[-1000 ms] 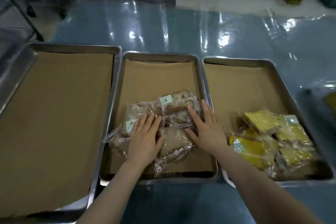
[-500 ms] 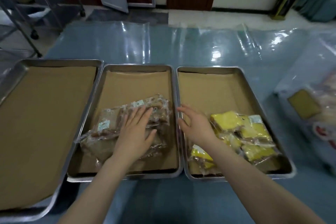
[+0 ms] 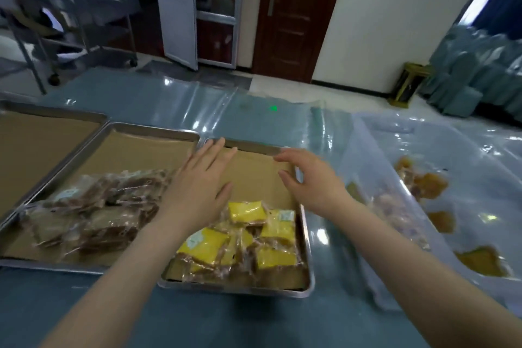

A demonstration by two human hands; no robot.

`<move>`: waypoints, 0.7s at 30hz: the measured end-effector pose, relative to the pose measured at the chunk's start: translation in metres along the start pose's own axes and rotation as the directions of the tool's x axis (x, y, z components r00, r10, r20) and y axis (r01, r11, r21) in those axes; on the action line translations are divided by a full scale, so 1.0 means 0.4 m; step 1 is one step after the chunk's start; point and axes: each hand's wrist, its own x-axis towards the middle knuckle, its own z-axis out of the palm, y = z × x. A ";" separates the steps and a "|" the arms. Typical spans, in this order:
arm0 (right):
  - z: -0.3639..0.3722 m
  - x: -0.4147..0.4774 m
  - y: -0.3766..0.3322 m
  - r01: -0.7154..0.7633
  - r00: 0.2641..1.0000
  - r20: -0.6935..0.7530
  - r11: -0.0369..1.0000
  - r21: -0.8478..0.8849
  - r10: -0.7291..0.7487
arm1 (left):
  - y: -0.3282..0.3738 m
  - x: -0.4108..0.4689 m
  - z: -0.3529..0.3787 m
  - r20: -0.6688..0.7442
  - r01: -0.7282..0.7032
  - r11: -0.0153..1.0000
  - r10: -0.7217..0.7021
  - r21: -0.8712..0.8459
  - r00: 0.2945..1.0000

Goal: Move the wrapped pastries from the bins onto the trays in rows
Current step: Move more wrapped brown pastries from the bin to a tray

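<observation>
While a second ago both my palms pressed on the brown wrapped pastries [image 3: 96,206] in the middle tray [image 3: 152,133], they have now lifted and swung right. My left hand [image 3: 197,189] hovers flat, fingers spread and holding nothing, above the right tray [image 3: 309,277], beyond its heap of yellow wrapped pastries [image 3: 245,237]. My right hand [image 3: 313,183] floats over that tray's right rim, fingers loosely curled, empty. Neither heap lies in rows yet. Further right, a clear plastic bin [image 3: 401,223] holds more pastries; I judge I am reaching there next.

Yellow pastries [image 3: 246,211], brown pastries [image 3: 113,206], tan liner [image 3: 147,155].
</observation>
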 end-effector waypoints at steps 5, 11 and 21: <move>-0.161 -0.031 0.069 0.045 0.993 -0.103 0.990 -0.135 -0.059 | 0.126 0.074 -0.020 -0.078 -0.090 0.992 0.083 -0.088 0.993; -0.329 -0.102 0.250 -0.051 0.968 -0.249 0.980 -0.193 0.002 | 0.309 0.159 0.018 -0.124 -0.122 0.957 0.092 -0.264 0.988; -0.412 -0.130 0.708 -0.027 0.997 -0.080 0.968 -0.248 0.007 | 0.653 0.306 0.202 -0.110 0.053 0.828 -0.137 -0.558 0.984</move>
